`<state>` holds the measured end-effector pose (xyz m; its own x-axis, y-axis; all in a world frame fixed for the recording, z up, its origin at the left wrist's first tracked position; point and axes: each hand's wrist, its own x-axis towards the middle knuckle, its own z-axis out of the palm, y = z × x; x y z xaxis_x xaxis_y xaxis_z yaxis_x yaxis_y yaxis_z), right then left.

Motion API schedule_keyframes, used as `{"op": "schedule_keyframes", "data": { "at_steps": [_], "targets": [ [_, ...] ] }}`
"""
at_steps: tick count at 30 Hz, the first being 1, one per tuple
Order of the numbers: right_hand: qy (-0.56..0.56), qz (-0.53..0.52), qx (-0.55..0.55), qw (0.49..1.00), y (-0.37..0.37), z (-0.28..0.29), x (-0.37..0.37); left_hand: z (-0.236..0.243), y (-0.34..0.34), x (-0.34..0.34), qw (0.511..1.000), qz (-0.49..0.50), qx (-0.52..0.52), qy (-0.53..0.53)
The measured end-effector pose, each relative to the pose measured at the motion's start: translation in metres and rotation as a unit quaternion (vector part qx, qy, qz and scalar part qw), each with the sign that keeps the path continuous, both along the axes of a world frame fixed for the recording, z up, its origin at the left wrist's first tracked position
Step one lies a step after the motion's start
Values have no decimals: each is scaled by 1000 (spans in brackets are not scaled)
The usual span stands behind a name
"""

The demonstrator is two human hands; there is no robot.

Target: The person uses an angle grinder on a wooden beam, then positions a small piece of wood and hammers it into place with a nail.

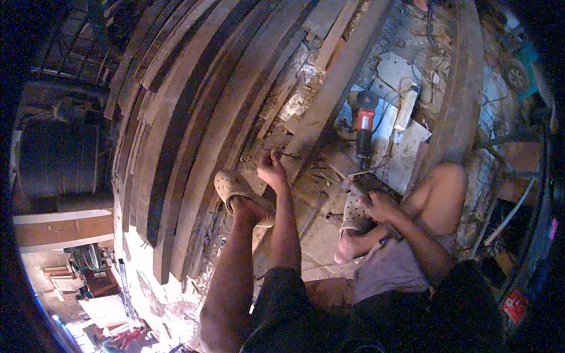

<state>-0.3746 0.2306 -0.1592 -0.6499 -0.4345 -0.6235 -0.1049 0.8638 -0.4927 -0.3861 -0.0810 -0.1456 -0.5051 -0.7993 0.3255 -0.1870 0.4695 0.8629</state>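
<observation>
the right hand (381,207) is closed around a dark tool (355,188), positioned near the front of the perforated right clog (353,215); the tool's exact type cannot be determined. the left hand (272,172) is raised beside the left clog (231,183), fingers curled; whether it pinches anything cannot be told. beyond both hands lies a red-and-black angle grinder (364,122), right of long wooden beams (218,103).

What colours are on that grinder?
The grinder is mostly red and black; the head view shows it best.
</observation>
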Motion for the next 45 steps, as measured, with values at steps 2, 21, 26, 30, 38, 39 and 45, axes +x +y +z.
{"op": "schedule_keyframes", "data": {
  "at_steps": [2,21,26,30,38,39,45],
  "targets": [
    [3,-2,1,1000,2,-8,4,15,2,2,997,12,43,-67],
    [47,-36,-76,995,2,9,4,-8,3,2,998,7,68,-16],
    [-3,-11,-26,1000,-5,8,1,-21,13,1,988,-38,-150,-31],
    [109,-6,-49,993,10,-19,13,-11,2,10,996,-9,86,19],
    [136,79,-92,983,9,-32,-1,-23,24,-4,975,-161,-122,-95],
    [137,80,-98,982,9,-31,-1,-20,5,-1,993,-84,-78,-19],
    [61,38,-16,997,-7,-9,6,88,-59,21,968,154,111,166]
  ]
}}
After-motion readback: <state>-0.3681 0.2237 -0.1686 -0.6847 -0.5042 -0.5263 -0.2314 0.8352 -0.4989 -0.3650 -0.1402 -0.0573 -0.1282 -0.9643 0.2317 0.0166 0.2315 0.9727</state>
